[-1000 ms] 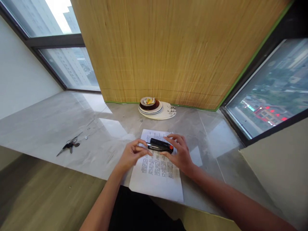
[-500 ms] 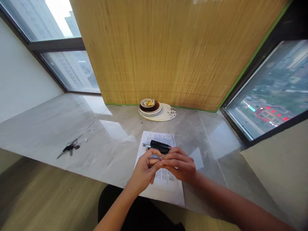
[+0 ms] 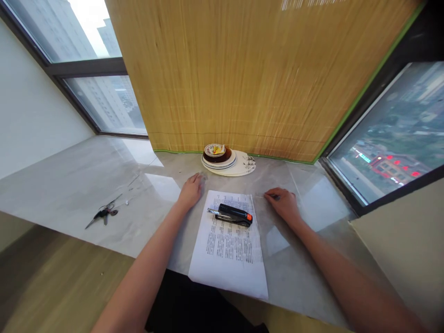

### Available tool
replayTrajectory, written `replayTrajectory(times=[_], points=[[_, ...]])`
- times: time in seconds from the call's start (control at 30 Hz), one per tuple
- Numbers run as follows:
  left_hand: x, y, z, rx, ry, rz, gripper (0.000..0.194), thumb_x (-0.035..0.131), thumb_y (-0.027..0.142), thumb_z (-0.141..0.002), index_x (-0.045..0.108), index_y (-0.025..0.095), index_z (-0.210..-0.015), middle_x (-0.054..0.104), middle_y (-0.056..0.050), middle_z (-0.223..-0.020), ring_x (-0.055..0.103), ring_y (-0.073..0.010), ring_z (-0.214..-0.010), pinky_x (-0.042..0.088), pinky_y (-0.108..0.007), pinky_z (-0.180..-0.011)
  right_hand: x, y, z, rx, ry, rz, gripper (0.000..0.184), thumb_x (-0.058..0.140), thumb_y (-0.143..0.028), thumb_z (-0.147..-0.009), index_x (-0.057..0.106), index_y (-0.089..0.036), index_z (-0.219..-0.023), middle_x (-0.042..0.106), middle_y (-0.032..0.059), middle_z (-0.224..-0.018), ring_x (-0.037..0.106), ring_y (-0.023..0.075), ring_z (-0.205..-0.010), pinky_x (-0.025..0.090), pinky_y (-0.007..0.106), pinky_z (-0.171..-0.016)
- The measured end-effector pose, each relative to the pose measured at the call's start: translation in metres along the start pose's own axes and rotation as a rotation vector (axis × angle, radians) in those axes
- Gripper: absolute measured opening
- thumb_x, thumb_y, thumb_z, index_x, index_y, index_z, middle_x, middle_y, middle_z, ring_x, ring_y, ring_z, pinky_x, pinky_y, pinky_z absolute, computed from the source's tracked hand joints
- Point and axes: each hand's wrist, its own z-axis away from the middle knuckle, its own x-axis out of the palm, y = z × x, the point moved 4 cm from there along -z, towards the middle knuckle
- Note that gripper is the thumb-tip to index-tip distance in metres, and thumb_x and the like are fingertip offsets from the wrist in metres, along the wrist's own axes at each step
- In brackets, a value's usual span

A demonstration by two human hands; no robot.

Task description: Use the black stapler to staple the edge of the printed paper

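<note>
My left hand [image 3: 193,188] rests on the grey counter left of the printed sheets [image 3: 222,273], its fingers reaching forward and lying low. A small clear patch by its fingertips is too faint to name. To the right of the sheets, my right hand [image 3: 283,201] lies on the counter with thumb and fingertips drawn together; whatever is between them does not show. A black stapler [image 3: 236,215] with an orange-red mark lies across the upper part of the sheets, its metal arm pointing left. Neither hand touches it.
Stacked plates [image 3: 219,159] and an oval white board [image 3: 247,163] stand at the back against a bamboo blind [image 3: 225,78]. Keys and a dark pointed tool [image 3: 103,213] lie on the left, near a small white bit [image 3: 126,202]. The counter's front edge is close to my legs.
My hands were together over the sheets, fingers touching. They have parted, the left moving forward and left, the right forward and right. The stapler is now fully in view.
</note>
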Motion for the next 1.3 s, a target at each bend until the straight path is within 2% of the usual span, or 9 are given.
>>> replayTrajectory(times=[0.07, 0.13, 0.33, 0.43, 0.53, 0.7, 0.83, 1.03, 1.3], points=[[0.011, 0.004, -0.009, 0.036, -0.04, -0.02, 0.049, 0.049, 0.014, -0.098, 0.057, 0.018, -0.146, 0.047, -0.014, -0.161, 0.047, -0.0318, -0.145, 0.041, -0.051, -0.117, 0.003, -0.002, 0.0, -0.03, -0.012, 0.041, 0.021, 0.062, -0.032, -0.085, 0.081, -0.023, -0.086, 0.079, 0.0086, -0.098, 0.071, 0.0256, -0.085, 0.053, 0.044, -0.09], [0.017, 0.009, -0.012, 0.046, -0.056, -0.035, 0.046, 0.049, 0.015, -0.099, 0.06, 0.02, -0.144, 0.053, -0.011, -0.157, 0.049, -0.0312, -0.143, 0.04, -0.052, -0.117, 0.002, -0.006, 0.0, -0.052, 0.009, 0.057, 0.022, 0.062, -0.03, -0.086, 0.082, -0.023, -0.093, 0.077, 0.0098, -0.105, 0.07, 0.0275, -0.092, 0.052, 0.047, -0.094], [0.014, 0.008, 0.001, -0.006, -0.024, -0.048, 0.034, 0.049, 0.007, -0.095, 0.076, 0.016, -0.114, 0.077, -0.014, -0.112, 0.065, -0.0297, -0.11, 0.052, -0.042, -0.099, -0.005, -0.047, 0.017, -0.141, 0.233, -0.116, 0.025, 0.059, -0.032, -0.096, 0.079, -0.024, -0.108, 0.071, 0.0102, -0.107, 0.067, 0.0264, -0.1, 0.055, 0.043, -0.09], [0.01, 0.004, 0.01, -0.015, 0.005, -0.034, 0.038, 0.051, 0.005, -0.093, 0.076, 0.017, -0.119, 0.075, -0.013, -0.109, 0.065, -0.0284, -0.105, 0.053, -0.04, -0.097, 0.005, -0.079, 0.034, -0.22, 0.106, -0.298, 0.025, 0.055, -0.033, -0.101, 0.077, -0.026, -0.112, 0.069, 0.0089, -0.107, 0.067, 0.0235, -0.096, 0.056, 0.038, -0.082], [0.009, 0.0, 0.017, 0.0, 0.057, -0.004, 0.041, 0.052, 0.001, -0.09, 0.077, 0.019, -0.116, 0.071, -0.012, -0.109, 0.066, -0.0255, -0.102, 0.054, -0.039, -0.097, 0.019, -0.103, 0.05, -0.382, -0.137, -0.355, 0.028, 0.06, -0.035, -0.1, 0.071, -0.029, -0.125, 0.066, 0.0094, -0.121, 0.066, 0.0252, -0.109, 0.056, 0.042, -0.094], [0.007, -0.003, 0.026, 0.039, 0.139, 0.074, 0.03, 0.055, 0.004, -0.087, 0.079, 0.016, -0.101, 0.059, -0.013, -0.12, 0.066, -0.0189, -0.087, 0.057, -0.037, -0.093, 0.032, -0.111, 0.06, -0.507, -0.339, -0.279, 0.042, 0.065, -0.035, -0.098, 0.061, -0.03, -0.139, 0.06, 0.0109, -0.133, 0.06, 0.028, -0.124, 0.052, 0.046, -0.106], [0.004, -0.005, 0.029, 0.057, 0.135, 0.134, 0.028, 0.055, 0.004, -0.085, 0.076, 0.015, -0.099, 0.063, -0.012, -0.113, 0.066, -0.0196, -0.089, 0.057, -0.037, -0.093, 0.034, -0.112, 0.059, -0.488, -0.378, -0.279, 0.043, 0.066, -0.033, -0.097, 0.058, -0.029, -0.139, 0.061, 0.0114, -0.129, 0.06, 0.028, -0.12, 0.052, 0.046, -0.105], [0.0, -0.01, 0.029, 0.106, 0.102, 0.191, 0.034, 0.052, 0.007, -0.087, 0.074, 0.016, -0.112, 0.066, -0.011, -0.107, 0.065, -0.0219, -0.098, 0.056, -0.037, -0.094, 0.036, -0.113, 0.056, -0.451, -0.394, -0.342, 0.025, 0.069, -0.03, -0.094, 0.066, -0.023, -0.117, 0.067, 0.0095, -0.109, 0.065, 0.025, -0.1, 0.054, 0.04, -0.089], [-0.016, -0.019, 0.031, 0.015, 0.115, 0.288, 0.019, 0.059, 0.013, -0.081, 0.077, 0.02, -0.085, 0.075, -0.008, -0.1, 0.071, -0.0204, -0.09, 0.058, -0.033, -0.087, 0.032, -0.115, 0.053, -0.438, -0.425, -0.382, 0.021, 0.066, -0.027, -0.095, 0.067, -0.022, -0.115, 0.068, 0.0088, -0.104, 0.063, 0.0245, -0.096, 0.052, 0.039, -0.085]])
